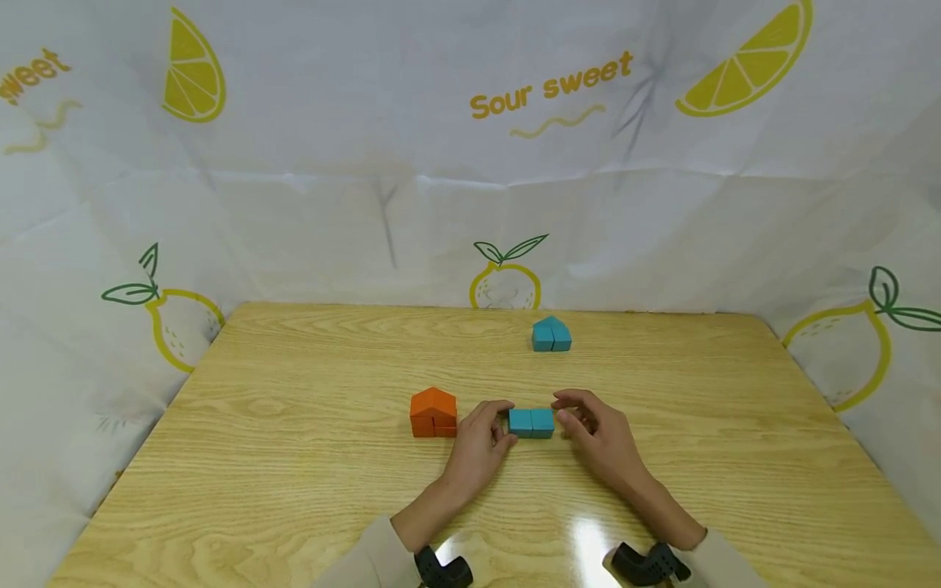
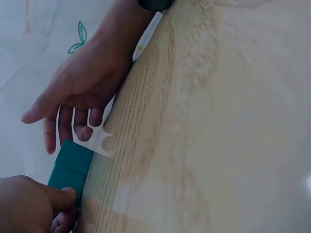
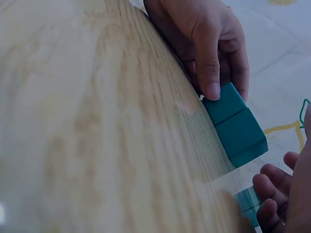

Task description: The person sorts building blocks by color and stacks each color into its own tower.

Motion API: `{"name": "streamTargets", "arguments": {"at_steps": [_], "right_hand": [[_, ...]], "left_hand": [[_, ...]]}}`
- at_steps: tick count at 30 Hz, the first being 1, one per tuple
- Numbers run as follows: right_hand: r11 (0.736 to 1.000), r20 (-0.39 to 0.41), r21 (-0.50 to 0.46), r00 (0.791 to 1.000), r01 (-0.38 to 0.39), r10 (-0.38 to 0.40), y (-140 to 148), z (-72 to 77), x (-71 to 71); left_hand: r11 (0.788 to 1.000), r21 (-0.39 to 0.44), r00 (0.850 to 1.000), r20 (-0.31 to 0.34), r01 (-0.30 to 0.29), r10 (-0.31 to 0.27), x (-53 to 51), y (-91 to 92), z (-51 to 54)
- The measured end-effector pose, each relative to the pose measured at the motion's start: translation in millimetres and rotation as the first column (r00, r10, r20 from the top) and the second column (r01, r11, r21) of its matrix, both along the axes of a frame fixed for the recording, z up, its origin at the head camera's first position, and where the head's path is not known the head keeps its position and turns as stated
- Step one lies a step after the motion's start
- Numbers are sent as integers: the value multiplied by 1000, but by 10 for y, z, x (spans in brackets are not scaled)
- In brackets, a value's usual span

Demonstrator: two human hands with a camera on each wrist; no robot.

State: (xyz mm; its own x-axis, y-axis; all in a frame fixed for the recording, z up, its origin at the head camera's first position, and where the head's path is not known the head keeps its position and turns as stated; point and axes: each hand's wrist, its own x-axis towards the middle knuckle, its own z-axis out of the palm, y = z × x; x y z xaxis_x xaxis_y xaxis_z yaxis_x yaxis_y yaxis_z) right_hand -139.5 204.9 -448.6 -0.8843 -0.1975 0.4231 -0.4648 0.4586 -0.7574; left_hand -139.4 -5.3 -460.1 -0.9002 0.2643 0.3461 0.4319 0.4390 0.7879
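Observation:
Two teal blocks point(image 1: 531, 423) sit side by side on the table, end against end with a thin seam between them. My left hand point(image 1: 476, 447) pinches the left block at its outer end, thumb on the near side and fingers on the far side. In the right wrist view, the thumb of that left hand point(image 3: 206, 53) presses against the block point(image 3: 240, 136) pair's end. Just off the right end, my right hand point(image 1: 601, 437) is apart from the blocks, its fingers loosely bent and holding nothing.
An orange house-shaped stack of blocks point(image 1: 434, 412) stands left of my left hand, very close to it. Farther back is a teal group of blocks with a peaked top point(image 1: 551, 335). Behind the wooden table point(image 1: 294, 359) hangs a white lemon-print cloth point(image 1: 353, 237).

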Motion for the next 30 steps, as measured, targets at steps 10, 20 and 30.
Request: {"name": "streamTargets", "arguments": {"at_steps": [10, 20, 30], "right_hand": [[982, -63, -71, 982, 174, -178, 81, -21, -235], [976, -71, -9, 974, 217, -217, 231, -82, -559], [978, -36, 32, 978, 206, -205, 303, -54, -758]], "left_hand": [[1000, -5, 1000, 5, -3, 3, 15, -22, -22], [1000, 3, 1000, 6, 7, -7, 10, -19, -35], [1000, 11, 1000, -2, 13, -13, -6, -7, -18]]}}
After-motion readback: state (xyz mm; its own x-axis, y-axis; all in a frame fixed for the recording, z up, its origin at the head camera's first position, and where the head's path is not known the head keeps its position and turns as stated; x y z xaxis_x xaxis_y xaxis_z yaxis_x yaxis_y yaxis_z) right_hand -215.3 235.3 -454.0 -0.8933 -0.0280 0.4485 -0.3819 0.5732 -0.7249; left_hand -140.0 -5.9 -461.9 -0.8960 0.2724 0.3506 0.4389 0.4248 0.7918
